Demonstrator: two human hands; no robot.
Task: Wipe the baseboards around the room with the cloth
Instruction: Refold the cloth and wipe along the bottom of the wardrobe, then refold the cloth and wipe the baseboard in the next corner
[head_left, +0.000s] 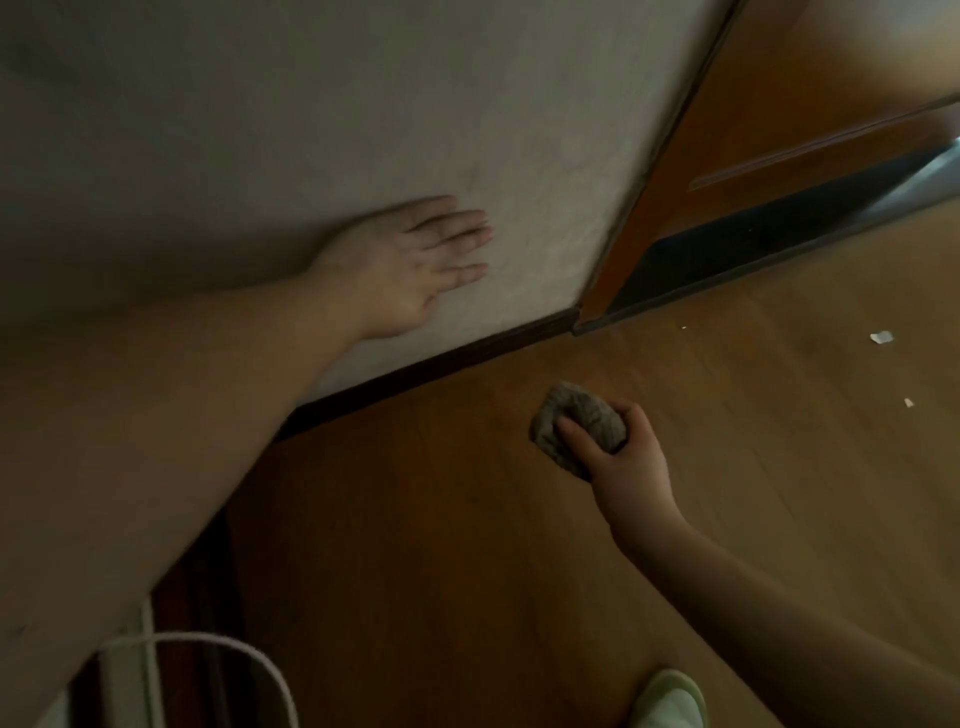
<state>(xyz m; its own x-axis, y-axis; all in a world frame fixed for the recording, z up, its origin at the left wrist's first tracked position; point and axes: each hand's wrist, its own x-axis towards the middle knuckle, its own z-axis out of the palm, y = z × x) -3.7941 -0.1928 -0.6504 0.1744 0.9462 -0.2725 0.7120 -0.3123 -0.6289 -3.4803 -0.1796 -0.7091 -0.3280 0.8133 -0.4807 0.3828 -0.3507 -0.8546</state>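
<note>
The right hand (621, 457) is gripping a wadded grey knitted cloth (576, 427), its fingers curled over the top of the bundle and the thumb closing from the other side, so the cloth is bulging out ahead of the knuckles. The hand is hovering above the brown wooden plank floor (467, 519); whether the cloth is brushing the boards cannot be told.

The dark brown wooden baseboard (441, 361) is running as 1 long strip at the foot of the pale textured wall (311, 130), its long axis slanting from lower left up to the corner beside the orange wooden door panel (779, 78). From the cloth it is lying up and to the left, near but clearly apart, with bare floor between.

The left hand (410, 265) is pressing flat on the wall above the strip, fingers straight and nearly together, seemingly bracing the body. It is closer to the baseboard, yet it is holding nothing, so the right hand looks like the one to do the wiping: it probably needs to push forward-left until the cloth meets the strip, then slide along the slant.

2 small white scraps (881, 337) are lying on the floor to the right.
</note>
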